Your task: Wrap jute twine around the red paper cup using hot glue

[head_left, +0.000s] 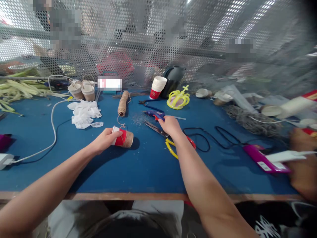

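The wooden edge [123, 196] of the blue table [148, 175] ran across the front, the person's forearms reaching over it. To the right lay a purple object [264, 158] with a white piece resting across it. The left hand [107, 138] pinched a red-and-white paper cup [121, 138], thumb pressed against its side and the other fingers mostly hidden behind it. The cup was tipped sideways over the left-middle of the table, its base end pointing right and wound with brown twine (whether it touched the tabletop could not be told). Near it, the right hand [171, 125] was at the rear of a blue glue gun [155, 114], the thumb close to the red trigger; how tightly the fingers were closed could not be told, since the hand covered the handle. Scissors with red and yellow handles [170, 147] lay partly beneath that wrist, blades toward the left. Farther back, white gloves [85, 113] lay crumpled on the left, and a loose strand led from the cup to a roll of twine [123, 103]. A yellow crown-shaped piece [178, 99] stood beyond the glue gun, and behind it were stacked paper cups [158, 87] beside a dark jug [174, 79]. A perforated metal screen [148, 39] rose behind everything.
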The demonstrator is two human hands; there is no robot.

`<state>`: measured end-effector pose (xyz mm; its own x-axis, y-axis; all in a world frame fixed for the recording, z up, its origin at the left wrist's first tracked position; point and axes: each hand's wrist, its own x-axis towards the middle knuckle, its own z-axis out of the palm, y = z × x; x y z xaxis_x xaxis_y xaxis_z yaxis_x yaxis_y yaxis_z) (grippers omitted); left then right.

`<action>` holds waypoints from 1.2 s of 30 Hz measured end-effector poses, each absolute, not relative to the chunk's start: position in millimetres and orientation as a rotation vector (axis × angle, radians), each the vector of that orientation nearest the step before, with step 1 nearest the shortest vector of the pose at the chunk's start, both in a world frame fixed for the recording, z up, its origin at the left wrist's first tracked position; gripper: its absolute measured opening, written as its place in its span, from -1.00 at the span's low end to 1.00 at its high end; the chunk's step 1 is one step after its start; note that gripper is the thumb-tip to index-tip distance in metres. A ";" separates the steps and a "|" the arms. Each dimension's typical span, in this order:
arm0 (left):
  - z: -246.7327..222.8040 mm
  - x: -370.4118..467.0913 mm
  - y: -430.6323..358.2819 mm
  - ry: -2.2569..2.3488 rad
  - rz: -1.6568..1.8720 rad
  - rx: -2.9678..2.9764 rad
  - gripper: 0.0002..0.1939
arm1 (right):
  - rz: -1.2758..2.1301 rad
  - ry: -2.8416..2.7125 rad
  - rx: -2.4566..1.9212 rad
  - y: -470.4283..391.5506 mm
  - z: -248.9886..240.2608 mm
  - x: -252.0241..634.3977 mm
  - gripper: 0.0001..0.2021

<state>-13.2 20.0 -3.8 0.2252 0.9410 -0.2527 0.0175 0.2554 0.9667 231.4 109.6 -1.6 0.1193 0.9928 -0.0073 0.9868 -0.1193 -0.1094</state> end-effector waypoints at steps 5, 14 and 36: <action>-4.6 -14.6 19.8 1.124 0.852 1.170 -0.75 | 0.251 -1.956 -2.289 113.7 0.4 229.6 -0.72; -1.9 -12.6 22.0 1.148 0.868 1.193 -0.77 | 0.598 -1.727 -1.963 102.5 11.7 236.3 -0.83; -4.2 -15.1 25.3 1.217 0.934 1.015 -0.79 | 1.134 -1.899 -1.293 13.6 44.9 201.4 -0.81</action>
<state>-15.1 25.3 -4.2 0.1203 0.9514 -0.2835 -0.0275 0.2887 0.9570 201.4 13.6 44.9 -0.3686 0.9296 -0.0043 0.4448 0.1723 -0.8789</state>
